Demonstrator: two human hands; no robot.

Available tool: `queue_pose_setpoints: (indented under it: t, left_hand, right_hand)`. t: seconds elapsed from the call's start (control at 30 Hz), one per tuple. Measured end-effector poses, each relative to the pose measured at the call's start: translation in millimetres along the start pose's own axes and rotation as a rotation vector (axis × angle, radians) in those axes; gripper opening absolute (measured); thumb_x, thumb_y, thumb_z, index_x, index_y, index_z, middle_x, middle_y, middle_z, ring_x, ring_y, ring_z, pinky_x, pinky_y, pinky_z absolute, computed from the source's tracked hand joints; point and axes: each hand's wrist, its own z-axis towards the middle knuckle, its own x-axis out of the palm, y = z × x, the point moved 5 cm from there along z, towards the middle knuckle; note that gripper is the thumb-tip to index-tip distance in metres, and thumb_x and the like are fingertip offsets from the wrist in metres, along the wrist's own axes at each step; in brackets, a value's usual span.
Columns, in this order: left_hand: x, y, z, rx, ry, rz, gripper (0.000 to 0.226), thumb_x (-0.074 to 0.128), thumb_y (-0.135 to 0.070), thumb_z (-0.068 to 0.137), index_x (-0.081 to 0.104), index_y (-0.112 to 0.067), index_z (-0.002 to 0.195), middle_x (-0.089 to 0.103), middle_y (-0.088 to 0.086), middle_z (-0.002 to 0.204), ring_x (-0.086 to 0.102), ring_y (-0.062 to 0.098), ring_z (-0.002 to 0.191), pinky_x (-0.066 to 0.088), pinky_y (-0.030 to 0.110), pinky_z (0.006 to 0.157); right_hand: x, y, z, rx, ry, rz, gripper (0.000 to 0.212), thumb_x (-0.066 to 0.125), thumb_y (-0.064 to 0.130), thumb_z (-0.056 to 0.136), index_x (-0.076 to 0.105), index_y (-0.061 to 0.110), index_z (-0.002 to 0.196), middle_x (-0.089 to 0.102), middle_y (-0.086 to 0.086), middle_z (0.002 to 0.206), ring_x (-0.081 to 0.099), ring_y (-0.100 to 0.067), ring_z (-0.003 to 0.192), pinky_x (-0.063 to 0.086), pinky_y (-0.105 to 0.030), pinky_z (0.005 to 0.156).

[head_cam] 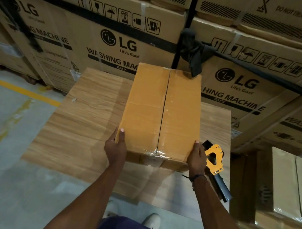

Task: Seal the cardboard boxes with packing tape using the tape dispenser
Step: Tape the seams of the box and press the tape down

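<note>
On the tabletop point(88, 123), our left hand point(115, 147) and right hand point(196, 158) gripped the taped box point(162, 112); sliding it risked knocking the tape dispenser point(215, 162) off.

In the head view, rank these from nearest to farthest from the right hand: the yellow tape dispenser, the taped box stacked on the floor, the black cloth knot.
1. Yellow tape dispenser: beside the right hand, on the wooden table.
2. Taped box stacked on the floor: farther right.
3. Black cloth knot: beyond the box's far end.
</note>
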Motion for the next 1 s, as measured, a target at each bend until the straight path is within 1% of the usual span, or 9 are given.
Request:
queue_pose_setpoints:
  t: [0.2, 0.33, 0.4, 0.5, 0.57, 0.73, 0.83, 0.9, 1.0]
  left_hand:
    - [-17, 0, 5, 0.115, 0.139, 0.148, 0.040, 0.060, -0.043, 0.102, 0.073, -0.014, 0.127, 0.076, 0.001, 0.116, 0.067, 0.012, 0.107, 0.048, 0.023, 0.089]
    - [-40, 1, 4, 0.206, 0.186, 0.273, 0.032, 0.057, -0.045, 0.103, 0.078, -0.021, 0.110, 0.072, -0.005, 0.080, 0.069, 0.017, 0.084, 0.045, 0.027, 0.069]
    - [-47, -1, 2, 0.249, 0.222, 0.374, 0.035, 0.054, -0.049, 0.104, 0.076, -0.022, 0.102, 0.066, -0.003, 0.073, 0.066, 0.018, 0.078, 0.040, 0.026, 0.064]
    - [-40, -8, 9, 0.301, 0.320, 0.528, 0.040, 0.049, -0.054, 0.104, 0.070, -0.025, 0.122, 0.075, -0.004, 0.096, 0.069, 0.021, 0.090, 0.048, 0.031, 0.071]
    - [-24, -15, 19, 0.309, 0.416, 0.592, 0.045, 0.049, -0.052, 0.104, 0.060, -0.023, 0.138, 0.075, 0.003, 0.111, 0.069, 0.027, 0.098, 0.053, 0.035, 0.079]
    - [28, -36, 47, 0.278, 0.496, 0.649, 0.063, 0.055, -0.047, 0.103, 0.037, -0.007, 0.148, 0.069, 0.019, 0.123, 0.067, 0.038, 0.109, 0.051, 0.037, 0.084]
    - [55, -45, 61, 0.325, 0.502, 0.677, 0.076, 0.055, -0.046, 0.102, 0.023, -0.003, 0.156, 0.047, 0.024, 0.151, 0.054, 0.043, 0.130, 0.048, 0.044, 0.098]
    - [75, -55, 72, 0.428, 0.526, 0.773, 0.081, 0.051, -0.046, 0.104, 0.013, -0.004, 0.161, 0.019, 0.020, 0.167, 0.031, 0.040, 0.149, 0.040, 0.049, 0.111]
    - [110, -72, 91, 0.632, 0.613, 0.945, 0.076, 0.039, -0.051, 0.107, 0.009, -0.010, 0.164, -0.004, 0.011, 0.172, 0.000, 0.034, 0.158, 0.018, 0.054, 0.124]
  right_hand:
    - [-15, 14, -31, -0.098, 0.155, -0.003, 0.046, 0.040, 0.041, 0.111, 0.056, 0.014, 0.145, 0.062, -0.007, 0.134, 0.055, -0.022, 0.118, 0.040, -0.033, 0.097]
    - [-28, 4, -58, -0.157, 0.208, -0.069, 0.045, 0.037, 0.039, 0.111, 0.051, 0.017, 0.148, 0.060, -0.003, 0.136, 0.054, -0.021, 0.119, 0.039, -0.035, 0.100]
    - [-34, 3, -62, -0.173, 0.236, -0.102, 0.043, 0.038, 0.038, 0.111, 0.050, 0.019, 0.149, 0.059, -0.001, 0.134, 0.054, -0.022, 0.119, 0.039, -0.035, 0.100]
    - [-33, 23, -52, -0.188, 0.272, -0.144, 0.043, 0.041, 0.037, 0.111, 0.047, 0.021, 0.150, 0.059, -0.001, 0.130, 0.056, -0.031, 0.125, 0.040, -0.037, 0.099]
    - [-27, 43, -35, -0.201, 0.287, -0.180, 0.050, 0.043, 0.038, 0.110, 0.039, 0.018, 0.156, 0.056, -0.007, 0.140, 0.052, -0.034, 0.131, 0.038, -0.038, 0.102]
    - [-1, 86, 15, -0.211, 0.308, -0.239, 0.062, 0.046, 0.041, 0.109, 0.026, 0.012, 0.161, 0.047, -0.019, 0.155, 0.047, -0.042, 0.139, 0.037, -0.046, 0.113]
    - [14, 85, 34, -0.233, 0.287, -0.338, 0.078, 0.050, 0.059, 0.101, 0.022, 0.012, 0.157, 0.053, -0.021, 0.149, 0.056, -0.045, 0.128, 0.048, -0.052, 0.106]
    - [27, 75, 41, -0.235, 0.255, -0.427, 0.097, 0.046, 0.074, 0.093, 0.012, 0.012, 0.160, 0.043, -0.022, 0.155, 0.056, -0.045, 0.126, 0.051, -0.056, 0.102]
    - [36, 73, 35, -0.285, 0.102, -0.645, 0.088, 0.037, 0.059, 0.103, 0.006, 0.000, 0.162, 0.021, -0.026, 0.166, 0.042, -0.048, 0.141, 0.044, -0.056, 0.111]
